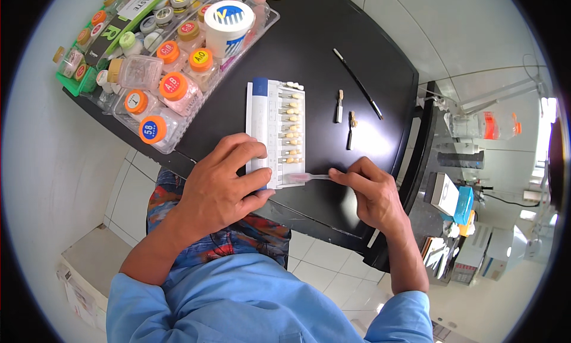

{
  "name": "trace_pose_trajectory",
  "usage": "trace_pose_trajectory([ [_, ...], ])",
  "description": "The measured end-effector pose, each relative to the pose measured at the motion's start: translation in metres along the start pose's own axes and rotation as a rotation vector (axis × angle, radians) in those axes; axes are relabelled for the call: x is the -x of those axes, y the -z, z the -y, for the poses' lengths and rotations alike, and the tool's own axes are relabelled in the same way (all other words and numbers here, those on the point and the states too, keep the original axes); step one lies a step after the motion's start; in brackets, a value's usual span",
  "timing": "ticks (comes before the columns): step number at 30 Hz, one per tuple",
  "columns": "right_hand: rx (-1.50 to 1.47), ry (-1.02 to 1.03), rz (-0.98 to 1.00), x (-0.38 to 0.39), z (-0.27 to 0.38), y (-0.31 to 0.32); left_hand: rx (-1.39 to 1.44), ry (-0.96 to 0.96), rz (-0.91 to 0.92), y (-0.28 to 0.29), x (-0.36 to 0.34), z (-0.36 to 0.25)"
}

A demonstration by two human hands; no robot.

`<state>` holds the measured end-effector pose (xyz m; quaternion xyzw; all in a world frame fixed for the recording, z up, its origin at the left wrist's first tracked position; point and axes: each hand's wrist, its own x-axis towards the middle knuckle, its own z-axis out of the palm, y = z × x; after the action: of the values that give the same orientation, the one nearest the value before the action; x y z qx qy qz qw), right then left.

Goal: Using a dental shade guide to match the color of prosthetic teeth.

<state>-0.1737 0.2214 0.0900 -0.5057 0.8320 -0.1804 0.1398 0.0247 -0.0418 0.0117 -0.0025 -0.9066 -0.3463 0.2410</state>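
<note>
A white tooth shade guide [259, 120] with a blue end lies on the black table, a row of cream tooth samples [291, 120] along its right side. My left hand [217, 182] grips its near left part, fingers bent on its edge and thumb by the near end. My right hand [375, 191] pinches the right end of a slim translucent stick [300, 177]. The stick's wider pinkish end lies over the near end of the guide, below the last samples. Whether it touches the guide I cannot tell.
A clear tray [202, 102] of orange-lidded jars and a white tub [228, 23] stands at the far left. Right of the guide lie a thin black brush [358, 83] and two small sample tabs [339, 108]. A side counter [437, 224] holds boxes and a bottle.
</note>
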Motion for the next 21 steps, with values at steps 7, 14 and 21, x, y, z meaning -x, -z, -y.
trace_pose_trajectory([
  [7,0.038,0.078,0.050,-0.003,-0.015,0.008,0.016,0.014,0.017,0.000,-0.001,-0.002],
  [14,0.070,0.109,0.076,0.001,-0.010,0.007,-0.005,0.014,0.010,0.001,0.001,-0.001],
  [21,0.055,0.185,0.080,-0.009,0.002,0.001,-0.020,0.026,-0.006,0.002,0.002,0.000],
])
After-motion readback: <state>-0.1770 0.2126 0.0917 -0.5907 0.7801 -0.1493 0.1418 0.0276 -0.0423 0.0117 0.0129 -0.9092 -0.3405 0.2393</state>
